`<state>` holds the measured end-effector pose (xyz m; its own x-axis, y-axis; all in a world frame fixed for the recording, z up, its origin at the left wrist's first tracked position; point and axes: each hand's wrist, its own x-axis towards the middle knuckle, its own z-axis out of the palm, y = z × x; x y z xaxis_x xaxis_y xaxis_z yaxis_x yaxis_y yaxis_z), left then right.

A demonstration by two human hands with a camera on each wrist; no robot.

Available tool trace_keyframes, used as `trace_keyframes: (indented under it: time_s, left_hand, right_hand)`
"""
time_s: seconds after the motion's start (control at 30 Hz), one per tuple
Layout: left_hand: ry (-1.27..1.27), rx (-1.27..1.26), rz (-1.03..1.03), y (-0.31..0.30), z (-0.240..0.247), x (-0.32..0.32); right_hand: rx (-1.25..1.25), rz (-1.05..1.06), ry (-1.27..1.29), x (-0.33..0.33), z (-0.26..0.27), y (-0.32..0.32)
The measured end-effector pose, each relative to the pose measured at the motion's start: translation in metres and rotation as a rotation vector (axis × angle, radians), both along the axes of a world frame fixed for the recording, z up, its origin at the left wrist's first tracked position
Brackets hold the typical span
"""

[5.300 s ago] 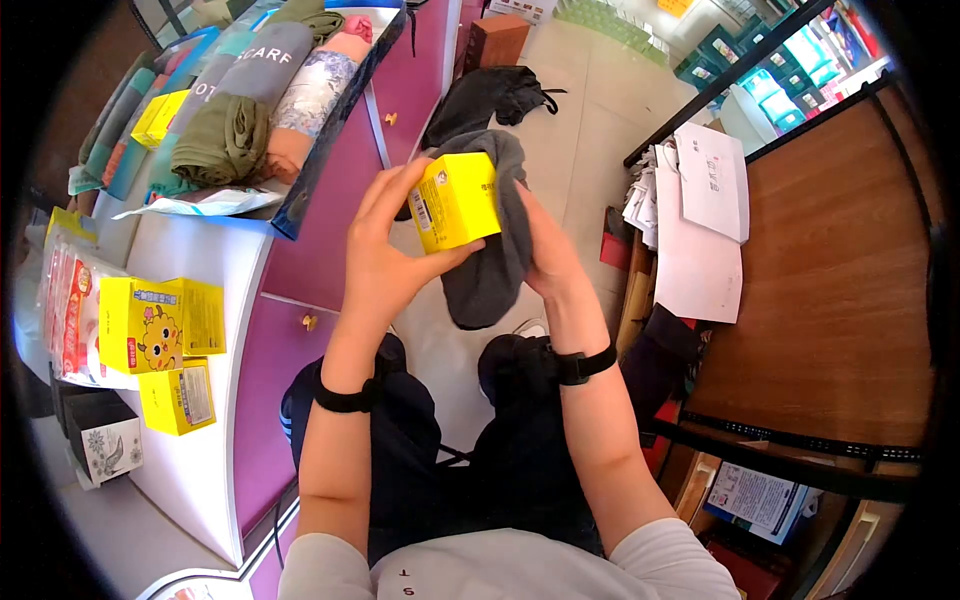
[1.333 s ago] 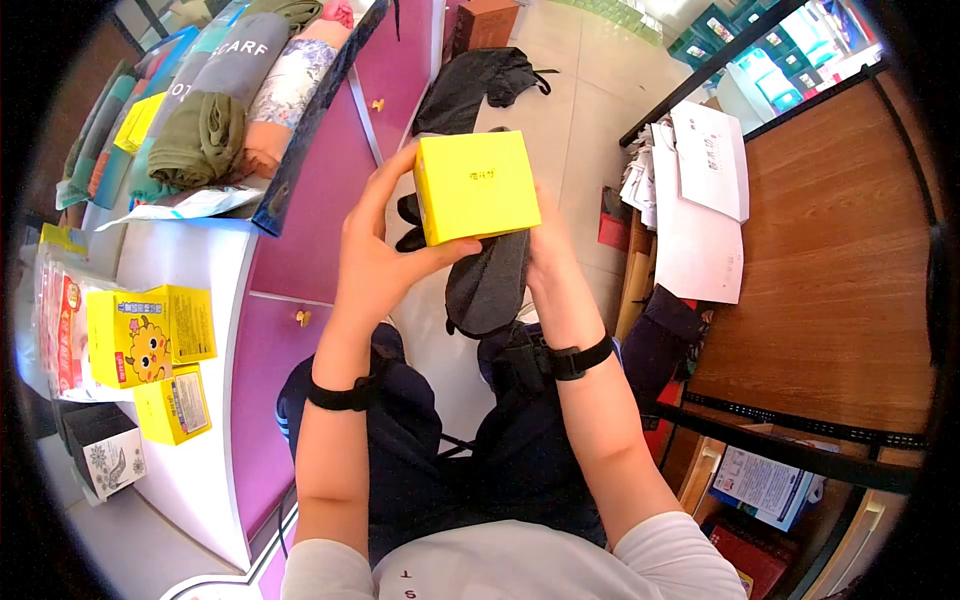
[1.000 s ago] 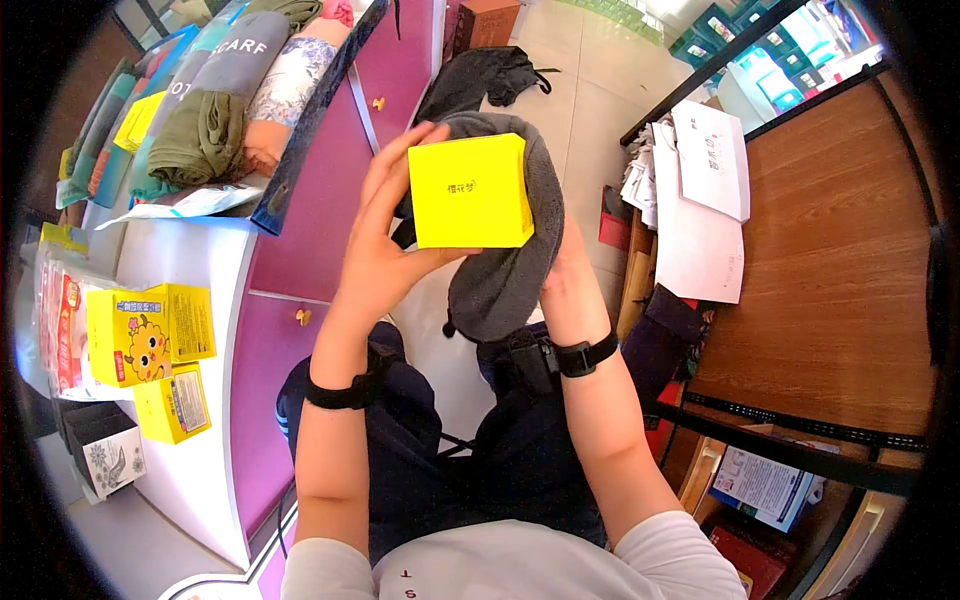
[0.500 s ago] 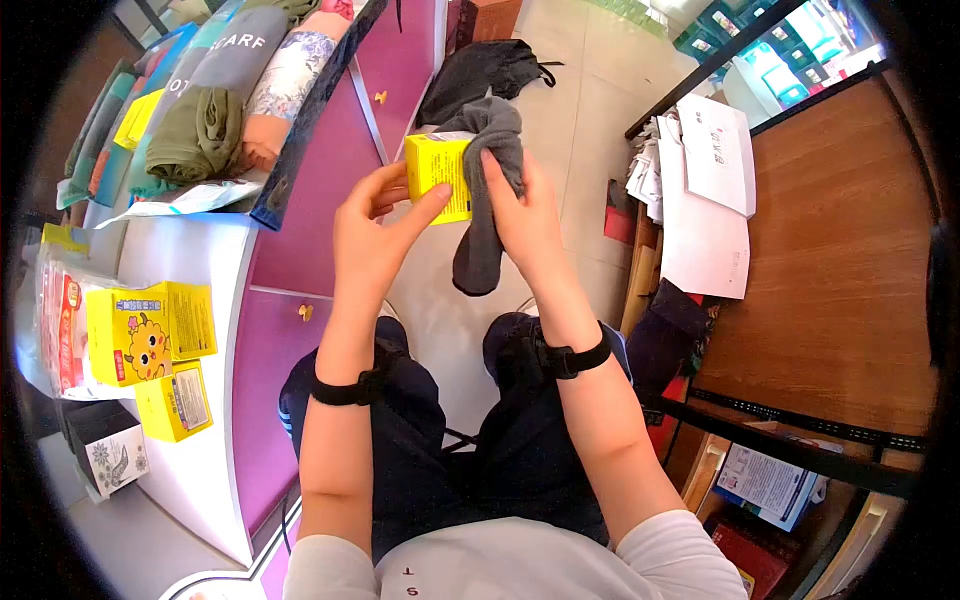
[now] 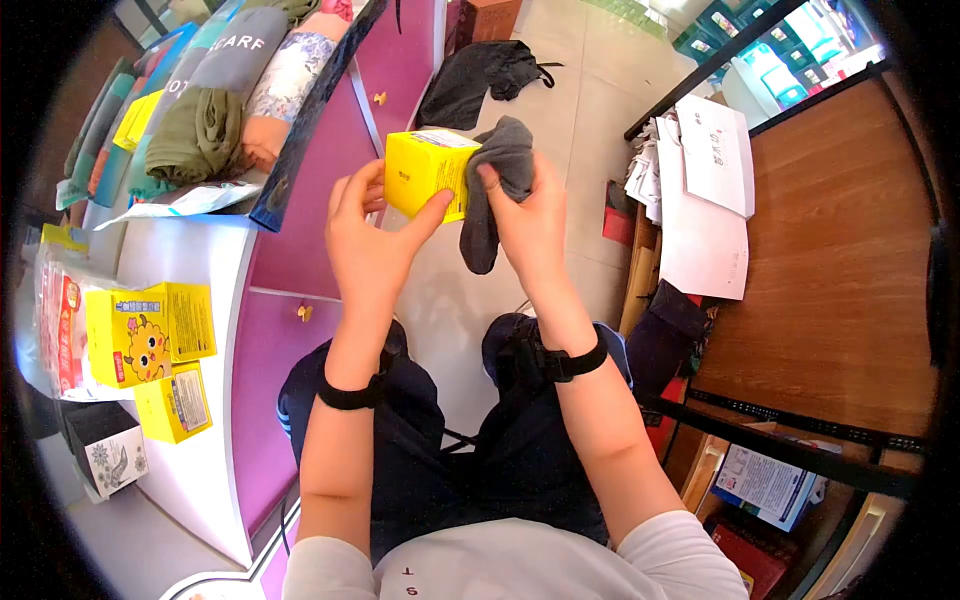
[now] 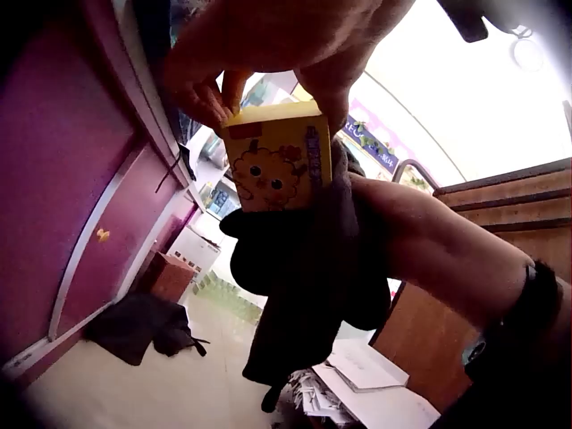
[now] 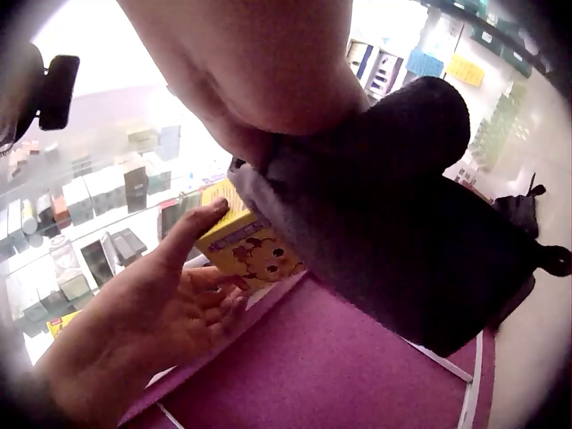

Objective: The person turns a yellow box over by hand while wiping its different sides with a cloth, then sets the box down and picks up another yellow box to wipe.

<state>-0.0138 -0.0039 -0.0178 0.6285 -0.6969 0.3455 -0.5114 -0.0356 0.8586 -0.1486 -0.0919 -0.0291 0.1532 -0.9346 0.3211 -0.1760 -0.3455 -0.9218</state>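
In the head view my left hand (image 5: 372, 235) pinches a small yellow carton (image 5: 415, 182) between thumb and fingers, held in the air over the floor. My right hand (image 5: 532, 212) grips a dark grey cloth (image 5: 481, 238), bunched against the carton's right side with its lower end hanging down. A cartoon face is printed on the carton (image 6: 273, 179) in the left wrist view, where the cloth (image 6: 299, 304) drapes across its lower edge. From the right wrist the cloth (image 7: 384, 232) covers part of the carton (image 7: 259, 255), and a small loop sticks out from its edge.
On the left, a white counter (image 5: 205, 480) bears yellow cartons (image 5: 135, 335) and a black patterned box (image 5: 108, 450). Rolled scarves (image 5: 225, 70) lie in a tray behind. A black bag (image 5: 475, 85) is on the floor, and a wooden panel (image 5: 830, 260) with white paper bags (image 5: 705, 240) stands at right.
The carton has turned, shifted left and up, and now shows other faces. My right hand has come from behind the cloth to grip it, bunched, at the carton's right side.
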Motion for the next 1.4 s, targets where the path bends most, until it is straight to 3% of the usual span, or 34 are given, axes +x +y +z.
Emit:
trace_keyframes:
  time_s: [0.33, 0.43, 0.5, 0.57, 0.63, 0.67, 0.7, 0.77, 0.9, 1.17, 1.27, 1.33, 1.4]
  left_hand:
    - [0.366, -0.062, -0.076, -0.002, 0.000, 0.010]
    - [0.481, -0.049, -0.041, -0.002, -0.001, 0.019]
    - [0.778, -0.132, -0.153, -0.001, 0.002, 0.023]
    - [0.833, -0.136, -0.191, 0.002, 0.009, 0.018]
    - [0.952, -0.109, -0.316, 0.001, 0.009, 0.015]
    - [0.953, -0.107, -0.317, -0.001, 0.006, 0.013]
    - [0.992, -0.074, -0.368, -0.004, 0.001, 0.011]
    - [1.029, -0.038, -0.420, -0.004, -0.005, 0.010]
    - [0.909, 0.031, -0.479, -0.004, -0.009, 0.013]
    - [0.813, 0.083, -0.486, 0.001, 0.001, 0.010]
    - [0.861, 0.112, -0.500, 0.001, -0.003, 0.015]
    - [1.185, -0.045, -0.552, -0.001, -0.001, 0.015]
    - [1.291, -0.119, -0.608, 0.001, 0.001, 0.018]
  right_hand:
    - [-0.010, -0.004, -0.067, -0.002, 0.009, 0.000]
    - [0.046, 0.015, -0.272, -0.017, 0.012, -0.009]
    - [0.326, 0.103, -0.425, -0.032, 0.012, -0.017]
    - [0.417, 0.171, -0.365, -0.040, 0.006, -0.020]
    - [0.420, 0.289, 0.013, -0.032, 0.007, -0.013]
    - [0.351, 0.420, -0.039, -0.024, 0.011, -0.004]
    - [0.487, 0.469, -0.259, -0.018, 0.012, 0.001]
    - [0.635, 0.518, -0.410, -0.016, 0.015, -0.003]
    - [0.699, 0.471, -0.481, -0.015, 0.017, -0.003]
    - [0.475, 0.229, -0.420, -0.011, 0.006, -0.008]
    - [0.476, 0.199, -0.465, -0.009, 0.010, -0.007]
    - [0.478, 0.191, -0.436, -0.010, 0.011, -0.008]
    - [0.482, 0.182, -0.411, -0.012, 0.011, -0.012]
